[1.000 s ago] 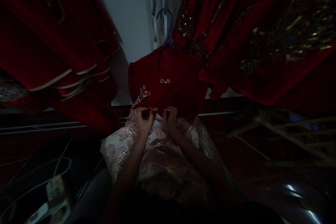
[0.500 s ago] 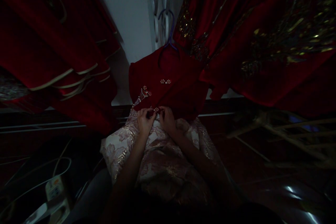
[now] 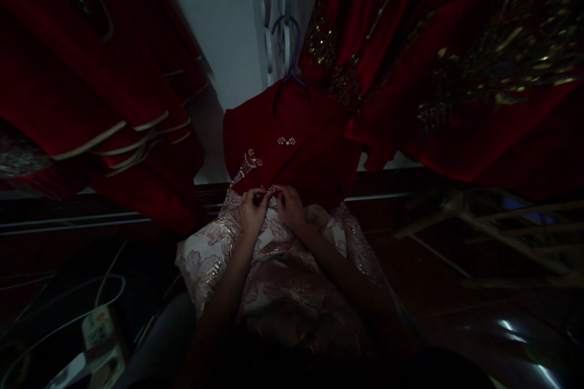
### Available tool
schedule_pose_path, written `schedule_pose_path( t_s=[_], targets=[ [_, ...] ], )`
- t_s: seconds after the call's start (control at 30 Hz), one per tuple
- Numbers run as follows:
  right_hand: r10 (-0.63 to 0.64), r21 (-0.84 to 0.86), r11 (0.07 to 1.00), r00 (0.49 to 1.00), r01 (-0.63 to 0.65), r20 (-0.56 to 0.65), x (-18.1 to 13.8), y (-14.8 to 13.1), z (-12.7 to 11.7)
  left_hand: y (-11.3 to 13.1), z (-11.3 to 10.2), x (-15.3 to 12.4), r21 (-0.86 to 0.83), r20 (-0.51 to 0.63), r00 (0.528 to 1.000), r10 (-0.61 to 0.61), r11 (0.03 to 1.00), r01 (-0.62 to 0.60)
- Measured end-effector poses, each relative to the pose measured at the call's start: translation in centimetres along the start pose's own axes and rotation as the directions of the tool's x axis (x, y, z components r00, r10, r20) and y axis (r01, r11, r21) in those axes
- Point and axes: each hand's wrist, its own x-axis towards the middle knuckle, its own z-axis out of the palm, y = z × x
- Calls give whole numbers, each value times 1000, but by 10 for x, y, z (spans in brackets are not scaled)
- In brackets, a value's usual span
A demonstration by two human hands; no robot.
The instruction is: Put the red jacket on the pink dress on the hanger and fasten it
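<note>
A dark red garment top hangs on a blue hanger in front of me, with a pale floral brocade skirt below it. Two jewelled clasps show on the red cloth: one near the centre and a tasselled one at the left. My left hand and my right hand meet at the lower edge of the red top, both pinched on a small jewelled fastening there. The scene is dim.
Red gowns hang at the left and, with gold embroidery, at the right. A white wall is behind. A power strip with white cables lies on the dark floor at lower left. Pale rods lie at the right.
My two hands have come closer together at the fastening on the lower edge of the red top; a second ago they were a little apart.
</note>
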Motion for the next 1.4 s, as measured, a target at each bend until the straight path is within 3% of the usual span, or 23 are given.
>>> schedule_pose_path(
  t_s=[0.17, 0.33, 0.47, 0.67, 0.87, 0.93, 1.03, 1.13, 1.2, 1.27, 1.4],
  targets=[
    [-2, 5, 1000, 1000, 2, -4, 0, 1, 1, -2, 0, 0, -47, 13, 1000, -24, 999, 24],
    [18, -48, 999, 1000, -18, -2, -1, -1, 1, 1, -2, -1, -172, 136, 990, -38, 983, 62],
    [34, -78, 996, 999, -35, -2, -1, -2, 1, 1, -2, -1, -247, 144, 985, -95, 961, 128],
    [72, -127, 989, 997, -76, -34, -1, -3, 1, -4, 2, 4, -24, 146, 981, -129, 991, 134],
    [119, -156, 980, 991, -126, -52, -1, -1, 0, 6, 2, 7, -173, 308, 947, 87, 984, -34],
    [130, -108, 985, 989, -136, -68, -1, 1, -1, 7, 3, 12, -262, 359, 930, 76, 965, 22],
    [144, -32, 988, 980, -150, -137, -3, 3, -2, 3, 7, 29, -408, 329, 930, -165, 863, 298],
    [103, 56, 994, 971, -93, -216, -7, 5, -3, 3, 9, 55, -523, 339, 857, -388, 680, 514],
    [70, 107, 993, 966, -44, -248, -9, 6, -3, 9, 7, 70, -600, 350, 843, -408, 593, 536],
    [63, 136, 990, 966, -30, -251, -10, 6, -4, 19, 3, 79, -692, 326, 869, -373, 532, 488],
    [74, 156, 987, 973, -40, -219, -9, 4, -5, 33, -3, 83, -752, 340, 893, -293, 485, 446]
  ],
)
